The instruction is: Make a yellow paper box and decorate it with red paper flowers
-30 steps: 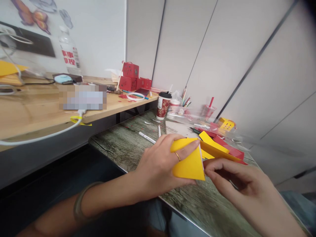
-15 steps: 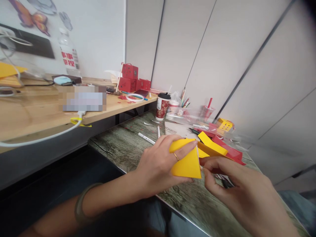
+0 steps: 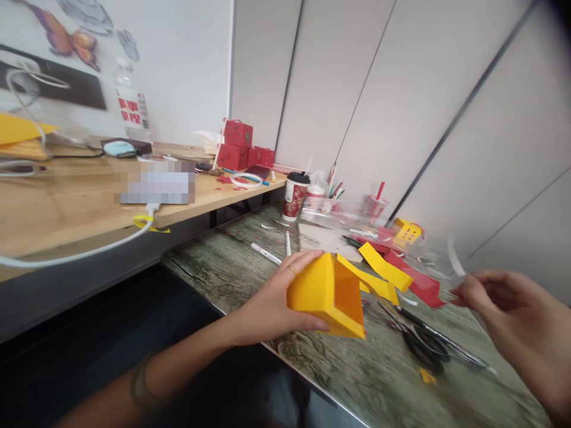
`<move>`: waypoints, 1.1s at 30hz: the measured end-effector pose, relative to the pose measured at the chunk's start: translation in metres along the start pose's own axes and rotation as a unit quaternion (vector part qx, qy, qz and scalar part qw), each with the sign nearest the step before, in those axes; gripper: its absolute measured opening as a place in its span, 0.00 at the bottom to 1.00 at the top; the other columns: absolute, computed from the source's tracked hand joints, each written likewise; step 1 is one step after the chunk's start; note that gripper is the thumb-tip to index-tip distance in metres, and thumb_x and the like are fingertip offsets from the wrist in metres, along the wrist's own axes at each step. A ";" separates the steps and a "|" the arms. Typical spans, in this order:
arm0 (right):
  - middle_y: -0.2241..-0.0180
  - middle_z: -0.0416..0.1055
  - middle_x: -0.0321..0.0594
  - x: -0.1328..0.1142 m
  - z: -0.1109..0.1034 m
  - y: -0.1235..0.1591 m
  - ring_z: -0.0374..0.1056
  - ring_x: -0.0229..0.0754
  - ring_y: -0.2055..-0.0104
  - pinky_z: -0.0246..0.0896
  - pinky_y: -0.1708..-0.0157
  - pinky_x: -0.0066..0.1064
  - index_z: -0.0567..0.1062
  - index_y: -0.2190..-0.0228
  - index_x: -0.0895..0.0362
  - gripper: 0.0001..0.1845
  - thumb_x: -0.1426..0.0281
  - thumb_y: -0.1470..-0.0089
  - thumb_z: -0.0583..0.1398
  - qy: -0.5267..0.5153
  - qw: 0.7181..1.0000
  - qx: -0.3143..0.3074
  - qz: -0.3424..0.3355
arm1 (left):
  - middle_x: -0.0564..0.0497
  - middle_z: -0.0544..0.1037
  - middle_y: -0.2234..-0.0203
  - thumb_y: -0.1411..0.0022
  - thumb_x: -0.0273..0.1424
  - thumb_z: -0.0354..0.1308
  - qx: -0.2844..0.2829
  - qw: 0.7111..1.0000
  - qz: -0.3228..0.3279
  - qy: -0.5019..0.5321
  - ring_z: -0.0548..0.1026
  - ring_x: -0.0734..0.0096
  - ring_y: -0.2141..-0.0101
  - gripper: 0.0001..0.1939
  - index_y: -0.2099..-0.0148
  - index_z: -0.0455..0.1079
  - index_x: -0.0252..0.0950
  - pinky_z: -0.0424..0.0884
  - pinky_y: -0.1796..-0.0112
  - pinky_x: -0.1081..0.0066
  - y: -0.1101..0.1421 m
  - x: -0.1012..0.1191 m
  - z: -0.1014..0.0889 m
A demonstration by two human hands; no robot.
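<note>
My left hand [image 3: 272,300] grips a folded yellow paper box [image 3: 328,294] from its left side, holding it just above the grey wood-grain table [image 3: 357,368]; the box's open side faces right. My right hand [image 3: 513,309] is off to the right, raised above the table, its fingers pinched on a thin white strip [image 3: 455,257] that curls upward. Black scissors [image 3: 428,345] lie on the table between the two hands.
Yellow and red paper pieces [image 3: 392,273] lie behind the box. A paper cup [image 3: 294,195], pens [image 3: 266,253], a notepad [image 3: 325,238] and a small yellow box [image 3: 407,230] sit farther back. A wooden shelf [image 3: 89,202] with red boxes [image 3: 238,145] runs on the left.
My right hand pulled away to the right, drawing a thin white strip off the yellow box. My left hand turned the box so its open side shows. The scissors are uncovered.
</note>
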State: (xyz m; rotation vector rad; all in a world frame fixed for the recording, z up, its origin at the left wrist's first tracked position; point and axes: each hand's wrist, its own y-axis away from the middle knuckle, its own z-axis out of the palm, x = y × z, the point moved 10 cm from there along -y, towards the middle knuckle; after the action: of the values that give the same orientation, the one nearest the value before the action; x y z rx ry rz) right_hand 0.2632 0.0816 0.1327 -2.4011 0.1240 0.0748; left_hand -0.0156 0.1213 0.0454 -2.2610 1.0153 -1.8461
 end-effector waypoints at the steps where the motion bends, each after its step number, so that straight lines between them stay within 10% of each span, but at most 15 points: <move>1: 0.73 0.76 0.43 0.019 0.014 -0.003 0.73 0.55 0.69 0.64 0.76 0.40 0.68 0.64 0.51 0.18 0.55 0.47 0.47 0.020 0.998 -0.042 0.029 | 0.47 0.51 0.40 0.56 0.38 0.67 -0.018 0.998 -0.010 0.052 0.53 0.56 0.41 0.45 0.39 0.49 0.45 0.52 0.43 0.56 0.001 -0.004 0.004; 8: 0.60 0.75 0.47 0.015 0.071 0.009 0.72 0.56 0.61 0.67 0.64 0.46 0.75 0.65 0.56 0.23 0.54 0.54 0.52 -0.023 0.975 -0.216 -0.053 | 0.44 0.58 0.41 0.53 0.32 0.66 -0.147 0.918 -0.075 0.362 0.57 0.56 0.42 0.38 0.41 0.55 0.40 0.56 0.44 0.58 -0.001 -0.014 0.038; 16: 0.37 0.43 0.41 -0.113 0.062 0.067 0.44 0.47 0.38 0.49 0.44 0.37 0.44 0.39 0.48 0.42 0.48 0.50 0.52 -0.316 0.858 -0.351 -0.203 | 0.47 0.65 0.45 0.43 0.31 0.56 -0.163 0.964 -0.083 0.191 0.63 0.64 0.45 0.22 0.46 0.61 0.39 0.59 0.46 0.60 -0.001 -0.028 0.040; 21: 0.39 0.50 0.43 -0.118 0.072 0.069 0.47 0.46 0.38 0.47 0.43 0.40 0.48 0.40 0.50 0.33 0.59 0.44 0.51 -0.239 0.907 -0.271 -0.216 | 0.50 0.64 0.44 0.43 0.24 0.47 -0.015 0.996 -0.085 -0.010 0.60 0.68 0.43 0.26 0.42 0.57 0.40 0.52 0.42 0.59 0.017 -0.026 0.019; 27: 0.40 0.51 0.44 -0.128 0.054 0.072 0.48 0.46 0.38 0.53 0.45 0.38 0.44 0.39 0.50 0.34 0.55 0.43 0.47 -0.215 0.916 -0.186 -0.282 | 0.38 0.49 0.38 0.62 0.46 0.65 -0.053 0.985 -0.124 -0.110 0.49 0.48 0.40 0.58 0.35 0.38 0.32 0.50 0.43 0.46 0.036 -0.018 0.044; 33: 0.39 0.50 0.43 -0.136 0.038 0.074 0.49 0.52 0.39 0.51 0.44 0.43 0.43 0.39 0.50 0.35 0.50 0.44 0.39 -0.215 0.913 -0.195 -0.288 | 0.39 0.51 0.39 0.57 0.39 0.62 -0.053 0.986 -0.110 -0.111 0.53 0.52 0.41 0.53 0.35 0.37 0.31 0.53 0.43 0.52 0.028 -0.016 0.049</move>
State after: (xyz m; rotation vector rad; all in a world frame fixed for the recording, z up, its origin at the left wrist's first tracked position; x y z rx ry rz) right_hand 0.1195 0.0621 0.0677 -2.6432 -0.8753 0.3786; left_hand 0.0137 0.0899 0.0060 -2.6651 0.8786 -1.5944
